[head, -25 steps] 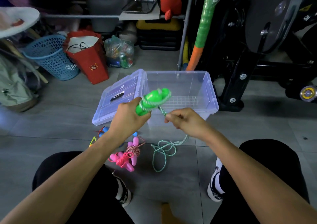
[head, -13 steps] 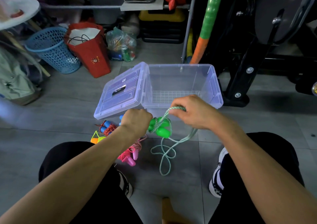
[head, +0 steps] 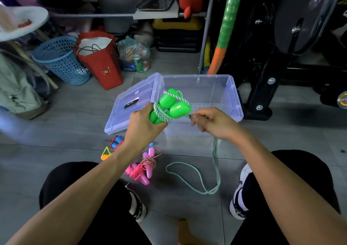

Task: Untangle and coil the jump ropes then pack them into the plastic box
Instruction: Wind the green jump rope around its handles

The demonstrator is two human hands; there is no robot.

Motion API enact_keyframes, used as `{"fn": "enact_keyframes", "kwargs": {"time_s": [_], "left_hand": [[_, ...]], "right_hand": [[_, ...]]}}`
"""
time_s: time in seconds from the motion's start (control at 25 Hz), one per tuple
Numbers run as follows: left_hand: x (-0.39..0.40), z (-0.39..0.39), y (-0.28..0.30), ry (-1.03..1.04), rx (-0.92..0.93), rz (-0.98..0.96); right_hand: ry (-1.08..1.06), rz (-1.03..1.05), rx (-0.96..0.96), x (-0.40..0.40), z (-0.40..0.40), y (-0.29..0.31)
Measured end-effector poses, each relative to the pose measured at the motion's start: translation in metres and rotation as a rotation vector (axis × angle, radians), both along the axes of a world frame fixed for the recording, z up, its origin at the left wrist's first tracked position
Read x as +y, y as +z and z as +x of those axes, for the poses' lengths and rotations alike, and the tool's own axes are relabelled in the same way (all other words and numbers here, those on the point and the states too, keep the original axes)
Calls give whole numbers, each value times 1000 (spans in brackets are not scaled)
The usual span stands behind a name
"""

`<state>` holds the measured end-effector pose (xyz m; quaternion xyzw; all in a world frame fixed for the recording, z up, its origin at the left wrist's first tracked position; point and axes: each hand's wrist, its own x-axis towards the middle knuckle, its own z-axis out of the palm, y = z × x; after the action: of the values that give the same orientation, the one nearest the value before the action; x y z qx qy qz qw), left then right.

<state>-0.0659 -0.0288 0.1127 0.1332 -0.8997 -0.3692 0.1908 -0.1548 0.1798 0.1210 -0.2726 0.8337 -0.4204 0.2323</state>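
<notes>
My left hand [head: 143,125] grips two bright green jump-rope handles [head: 171,105], held up in front of the clear plastic box [head: 233,96]. Several turns of green-and-white cord wrap the handles. My right hand [head: 211,121] pinches that cord beside the handles; the rest of the green cord [head: 197,177] hangs down and loops on the floor. The box's lid [head: 131,102] leans open at its left. On the floor below my left hand lie a pink-handled rope bundle [head: 143,166], a blue-handled rope [head: 116,141] and an orange-and-green piece [head: 106,153].
I sit on a grey tiled floor with my knees either side. Behind stand a blue mesh basket [head: 62,60], a red paper bag [head: 100,60], a clear bag of clutter [head: 134,55] and shelving. A black exercise machine frame [head: 262,87] stands right of the box.
My left hand has lifted the green handles from floor level back up in front of the box. My right hand carried the cord round them, and the loose loop on the floor has spread wider.
</notes>
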Motion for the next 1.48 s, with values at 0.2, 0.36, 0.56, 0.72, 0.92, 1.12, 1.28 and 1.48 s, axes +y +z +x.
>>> {"fn": "enact_keyframes", "kwargs": {"time_s": [0.2,0.36,0.56,0.72,0.92,1.12,1.28,1.48], "left_hand": [[-9,-6,-2,181,-274,-33],[-2,-4,-7,74,-630,-450],[19,-4,-15,-179,-776,-778],[30,-2,-15,-427,-649,-907],[13,3,-12,-699,-531,-724],[-1,13,-7,-624,-183,-380],[1,16,15,-257,-203,65],[0,17,35,-323,-278,795]], "right_hand": [[167,257,271,-17,21,-8],[278,318,380,-19,31,10],[371,301,357,-24,33,21],[177,204,297,-11,-4,18],[123,158,129,-3,-18,4],[17,-51,-111,3,-22,-2],[-62,-108,-167,2,-19,-10],[-115,-101,-151,-10,-11,-16]]}}
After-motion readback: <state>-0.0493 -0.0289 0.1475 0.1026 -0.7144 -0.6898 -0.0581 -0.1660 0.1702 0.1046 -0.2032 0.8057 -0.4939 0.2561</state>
